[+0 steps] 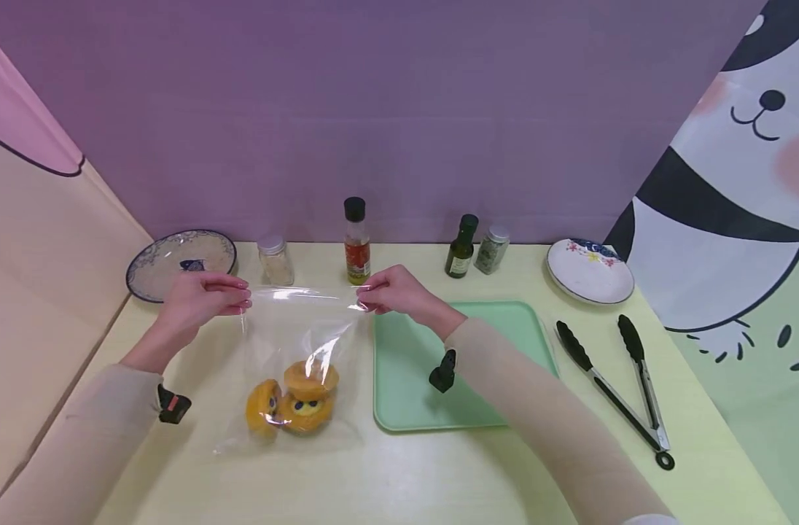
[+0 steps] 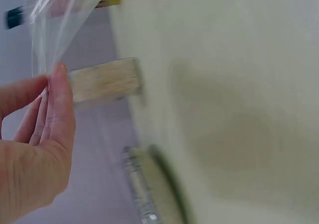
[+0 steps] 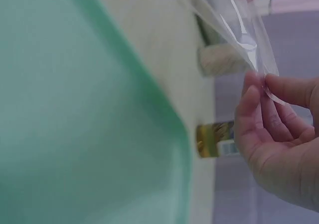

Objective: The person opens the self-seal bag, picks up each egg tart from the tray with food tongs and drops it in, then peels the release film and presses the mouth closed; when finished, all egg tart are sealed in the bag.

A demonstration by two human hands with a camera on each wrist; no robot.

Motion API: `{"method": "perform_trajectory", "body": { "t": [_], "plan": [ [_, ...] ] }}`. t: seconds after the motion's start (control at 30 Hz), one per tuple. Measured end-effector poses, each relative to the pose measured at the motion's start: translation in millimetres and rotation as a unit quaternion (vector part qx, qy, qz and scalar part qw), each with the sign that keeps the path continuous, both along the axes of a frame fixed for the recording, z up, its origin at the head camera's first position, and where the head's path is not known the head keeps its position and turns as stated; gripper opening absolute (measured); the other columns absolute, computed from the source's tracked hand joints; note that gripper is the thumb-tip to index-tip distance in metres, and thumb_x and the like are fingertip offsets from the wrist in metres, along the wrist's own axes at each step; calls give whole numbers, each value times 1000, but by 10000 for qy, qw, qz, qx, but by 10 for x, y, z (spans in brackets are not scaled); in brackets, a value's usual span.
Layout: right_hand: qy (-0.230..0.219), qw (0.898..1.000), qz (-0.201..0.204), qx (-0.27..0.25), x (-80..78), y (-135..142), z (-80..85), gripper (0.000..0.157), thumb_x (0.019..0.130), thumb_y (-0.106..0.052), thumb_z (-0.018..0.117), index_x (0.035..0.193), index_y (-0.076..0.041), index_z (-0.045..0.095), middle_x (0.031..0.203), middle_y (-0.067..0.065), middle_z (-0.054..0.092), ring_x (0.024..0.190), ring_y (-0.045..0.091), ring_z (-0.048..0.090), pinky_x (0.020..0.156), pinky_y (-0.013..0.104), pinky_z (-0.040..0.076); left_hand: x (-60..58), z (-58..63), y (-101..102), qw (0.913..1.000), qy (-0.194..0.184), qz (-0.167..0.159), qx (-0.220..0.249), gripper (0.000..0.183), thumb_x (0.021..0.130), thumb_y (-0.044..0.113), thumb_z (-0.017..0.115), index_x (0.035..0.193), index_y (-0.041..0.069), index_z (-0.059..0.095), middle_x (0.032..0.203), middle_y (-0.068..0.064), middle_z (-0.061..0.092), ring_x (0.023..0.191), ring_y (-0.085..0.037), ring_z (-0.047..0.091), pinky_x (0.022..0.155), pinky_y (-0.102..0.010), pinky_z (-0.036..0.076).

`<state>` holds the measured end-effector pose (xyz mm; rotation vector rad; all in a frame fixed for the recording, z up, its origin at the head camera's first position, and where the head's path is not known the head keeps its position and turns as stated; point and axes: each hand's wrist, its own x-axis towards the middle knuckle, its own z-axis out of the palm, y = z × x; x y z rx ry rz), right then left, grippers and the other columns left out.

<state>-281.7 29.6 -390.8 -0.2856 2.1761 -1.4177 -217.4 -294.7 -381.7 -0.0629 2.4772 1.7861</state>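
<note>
A clear plastic bag (image 1: 275, 335) hangs upright between both hands, its top edge stretched flat. At its upper left corner my left hand (image 1: 199, 302) pinches the film between thumb and fingers. My right hand (image 1: 399, 295) pinches the upper right corner the same way. Inside, at the bottom, lie several round golden-brown pastries, possibly doughnuts (image 1: 305, 415), some with dark spots. In the left wrist view the left hand (image 2: 42, 134) holds the film by the fingertips; in the right wrist view the right hand (image 3: 279, 129) does likewise.
Right of the bag lies a green tray (image 1: 465, 364), partly under the right forearm. Black-tipped tongs (image 1: 636, 394) lie spread farther right. Along the back stand a patterned oval plate (image 1: 153, 281), a shaker jar (image 1: 276, 262), a sauce bottle (image 1: 357, 248), a dark bottle (image 1: 461, 248), a herb jar (image 1: 492, 251) and white plates (image 1: 586, 277).
</note>
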Motion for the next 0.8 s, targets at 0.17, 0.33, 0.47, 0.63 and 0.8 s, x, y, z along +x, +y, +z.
{"method": "perform_trajectory", "body": {
  "t": [0.17, 0.33, 0.47, 0.63, 0.8],
  "plan": [
    [204, 9980, -148, 579, -131, -73, -184, 17, 87, -20, 67, 99, -8, 70, 84, 4, 71, 76, 17, 66, 65, 23, 54, -124, -218, 24, 9989, -340, 207, -239, 38, 88, 8, 63, 117, -15, 52, 82, 2, 68, 74, -11, 70, 74, -34, 56],
    [1170, 9859, -92, 1196, -184, -142, -308, 13, 84, -17, 69, 93, -7, 72, 76, 4, 71, 66, 10, 64, 58, 20, 50, -177, -384, 55, 9974, -501, 369, -365, 39, 87, 9, 64, 117, -15, 54, 82, -1, 68, 72, -10, 69, 73, -32, 57],
    [1718, 9699, -65, 1725, -195, -183, -339, 13, 83, -18, 70, 93, -10, 72, 81, 0, 70, 71, 9, 62, 61, 19, 50, -195, -445, 74, 9938, -611, 334, -862, 40, 88, 14, 64, 118, -11, 56, 94, -14, 69, 75, -12, 70, 73, -29, 57],
    [1812, 9634, -139, 1969, -179, -215, -305, 20, 82, -17, 72, 100, -9, 71, 89, -1, 69, 84, 12, 60, 71, 21, 51, -199, -472, 79, 9892, -684, 322, -1259, 42, 88, 18, 62, 121, -9, 56, 102, -20, 68, 79, -15, 70, 73, -28, 56],
    [1707, 9658, -222, 1939, -163, -225, -273, 24, 82, -16, 72, 104, -8, 70, 92, 0, 68, 87, 14, 59, 72, 22, 52, -208, -484, 62, 9887, -695, 352, -1285, 43, 89, 17, 61, 123, -10, 54, 101, -20, 69, 78, -14, 70, 73, -28, 57]
  ]
}}
